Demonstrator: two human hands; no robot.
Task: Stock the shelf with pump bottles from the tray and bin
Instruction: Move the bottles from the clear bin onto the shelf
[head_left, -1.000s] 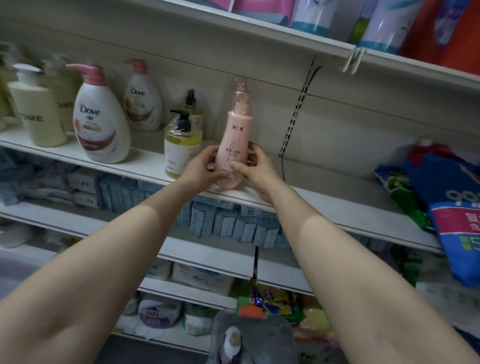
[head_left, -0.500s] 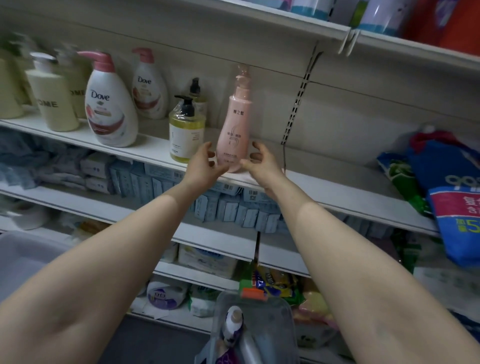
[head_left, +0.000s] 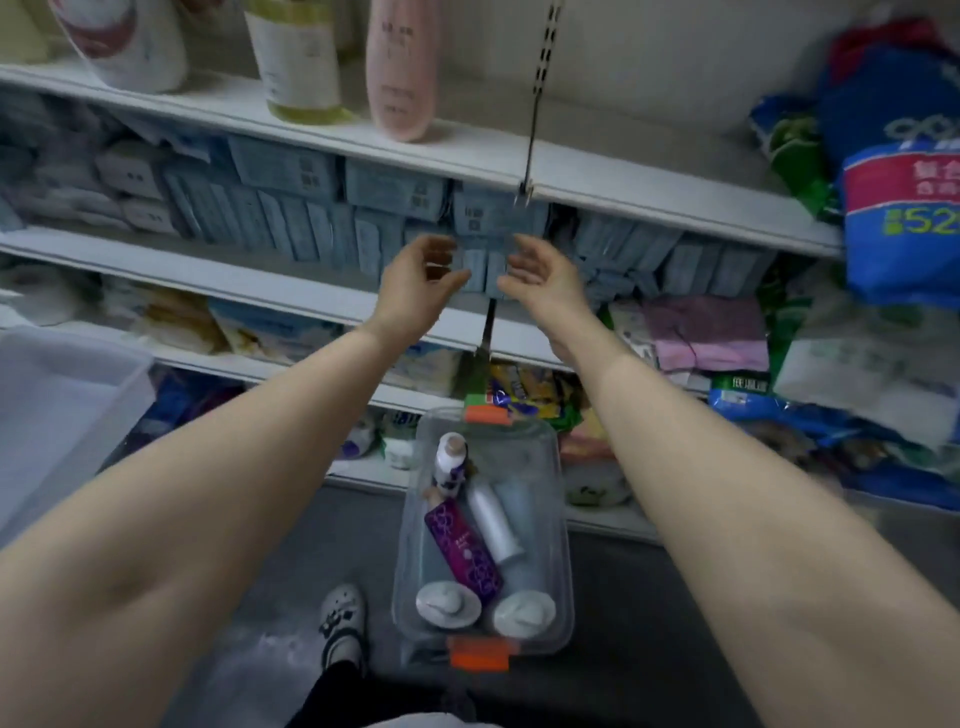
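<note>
The pink pump bottle (head_left: 399, 73) stands upright on the white shelf (head_left: 613, 182), beside a yellow bottle (head_left: 298, 62) and a white Dove bottle (head_left: 130, 41). My left hand (head_left: 415, 283) and my right hand (head_left: 540, 275) hover below that shelf with loosely curled fingers, holding nothing. Beneath them on the floor sits a clear bin (head_left: 558, 519) with orange latches, holding a purple bottle (head_left: 465, 553), a silver bottle (head_left: 493, 519), a white-and-purple bottle (head_left: 449, 460) and two white caps.
A translucent tray (head_left: 57, 410) is at the left edge. Blue boxes (head_left: 291, 208) fill the second shelf. Blue and green bags (head_left: 898, 171) crowd the right side. My foot in a white clog (head_left: 340, 623) stands left of the bin.
Both hands let go of the pink bottle, which stays on the shelf, and dropped below it. The view tilted down toward the bin on the floor.
</note>
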